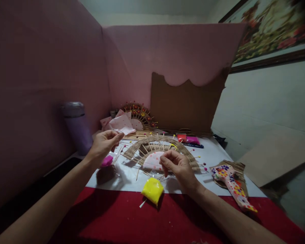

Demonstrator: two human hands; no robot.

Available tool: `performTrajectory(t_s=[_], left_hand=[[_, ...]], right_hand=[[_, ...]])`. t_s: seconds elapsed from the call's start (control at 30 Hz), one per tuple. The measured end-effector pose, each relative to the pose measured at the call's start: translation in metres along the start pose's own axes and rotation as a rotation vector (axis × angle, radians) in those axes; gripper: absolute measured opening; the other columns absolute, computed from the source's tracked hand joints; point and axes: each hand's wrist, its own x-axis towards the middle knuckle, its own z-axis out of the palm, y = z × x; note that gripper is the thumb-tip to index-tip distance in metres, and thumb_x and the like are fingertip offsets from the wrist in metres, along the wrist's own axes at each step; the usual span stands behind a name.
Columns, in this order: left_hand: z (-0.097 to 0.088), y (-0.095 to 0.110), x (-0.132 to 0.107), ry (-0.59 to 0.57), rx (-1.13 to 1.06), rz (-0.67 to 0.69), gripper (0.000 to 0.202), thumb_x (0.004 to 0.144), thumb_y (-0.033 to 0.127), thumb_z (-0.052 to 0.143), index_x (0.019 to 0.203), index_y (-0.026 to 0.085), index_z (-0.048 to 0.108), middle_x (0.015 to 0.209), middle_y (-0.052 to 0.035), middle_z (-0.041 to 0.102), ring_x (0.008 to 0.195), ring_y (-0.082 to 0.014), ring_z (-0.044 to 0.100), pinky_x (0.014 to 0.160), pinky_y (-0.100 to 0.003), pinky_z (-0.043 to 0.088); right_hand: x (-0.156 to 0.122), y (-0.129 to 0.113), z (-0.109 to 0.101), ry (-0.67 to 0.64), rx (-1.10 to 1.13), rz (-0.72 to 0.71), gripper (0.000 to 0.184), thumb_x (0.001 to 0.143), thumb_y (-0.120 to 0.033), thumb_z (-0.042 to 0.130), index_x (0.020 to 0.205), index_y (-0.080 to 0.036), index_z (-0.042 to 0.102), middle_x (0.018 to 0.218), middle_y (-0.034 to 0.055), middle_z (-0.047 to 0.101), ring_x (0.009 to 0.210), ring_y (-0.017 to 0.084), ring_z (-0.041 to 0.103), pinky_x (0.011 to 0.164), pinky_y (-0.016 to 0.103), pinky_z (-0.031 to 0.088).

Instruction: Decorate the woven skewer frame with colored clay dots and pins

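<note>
My left hand [105, 144] is raised at the left of the white sheet, thumb and fingertips pinched together; anything between them is too small to make out. My right hand [176, 166] is also pinched, in front of a half-round twine-wrapped fan shape [129, 152], and what it may hold is hidden. Thin sticks tipped with yellow and pink balls radiate through the fan's arch. A dotted white half-circle of cloth [151, 161] fills its centre. Just below lies a bag of yellow clay [153, 190]. Near my left wrist is a bag of pink clay [107, 161].
A purple bottle [78, 130] stands at the left. Behind are a finished-looking fan [139, 112], folded dotted cloth [120, 123] and a cardboard sheet [183, 105]. Red and magenta clay packets [192, 139] lie beyond the arch. A flower-patterned glue gun [234, 186] rests at the right.
</note>
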Motion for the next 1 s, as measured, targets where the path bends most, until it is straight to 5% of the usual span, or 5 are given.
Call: performTrajectory(t_s=[0.23, 0.33, 0.47, 0.67, 1.0], left_hand=[[-0.016, -0.028, -0.011, 0.112, 0.075, -0.044, 0.031, 0.049, 0.031, 0.079, 0.070, 0.012, 0.065, 0.059, 0.0007, 0.061, 0.052, -0.0093, 0.052, 0.047, -0.019, 0.039], [-0.012, -0.029, -0.014, 0.107, 0.086, -0.062, 0.030, 0.046, 0.030, 0.081, 0.061, 0.013, 0.061, 0.053, 0.0038, 0.056, 0.049, -0.0074, 0.047, 0.045, -0.018, 0.034], [-0.011, -0.027, -0.015, 0.103, 0.130, -0.080, 0.031, 0.059, 0.042, 0.073, 0.057, 0.013, 0.061, 0.046, 0.0045, 0.049, 0.040, -0.0054, 0.036, 0.039, -0.019, 0.024], [-0.012, -0.026, -0.015, 0.043, 0.109, -0.078, 0.027, 0.047, 0.030, 0.077, 0.067, 0.013, 0.069, 0.061, -0.0014, 0.063, 0.053, -0.0106, 0.051, 0.048, -0.020, 0.037], [-0.017, -0.031, -0.013, 0.035, 0.234, -0.045, 0.018, 0.051, 0.030, 0.075, 0.055, 0.016, 0.064, 0.049, 0.0020, 0.056, 0.044, -0.0085, 0.044, 0.041, -0.019, 0.032]], right_hand=[[0.000, -0.001, 0.000, 0.018, -0.030, -0.006, 0.026, 0.074, -0.039, 0.066, 0.067, -0.017, 0.053, 0.050, -0.0049, 0.051, 0.041, 0.008, 0.044, 0.043, 0.022, 0.037], [-0.001, -0.001, 0.000, 0.016, -0.038, -0.008, 0.026, 0.073, -0.038, 0.067, 0.067, -0.017, 0.054, 0.049, -0.0052, 0.051, 0.041, 0.007, 0.044, 0.042, 0.022, 0.038], [-0.002, 0.000, 0.002, 0.005, -0.049, -0.014, 0.025, 0.074, -0.037, 0.066, 0.067, -0.017, 0.054, 0.050, -0.0051, 0.051, 0.041, 0.007, 0.044, 0.042, 0.022, 0.037], [-0.003, -0.001, 0.003, 0.010, -0.063, -0.011, 0.025, 0.073, -0.038, 0.066, 0.066, -0.017, 0.054, 0.050, -0.0048, 0.050, 0.041, 0.008, 0.043, 0.041, 0.023, 0.037], [-0.001, 0.003, 0.002, 0.014, -0.081, -0.004, 0.024, 0.073, -0.037, 0.066, 0.065, -0.018, 0.053, 0.050, -0.0050, 0.049, 0.041, 0.007, 0.042, 0.040, 0.022, 0.037]])
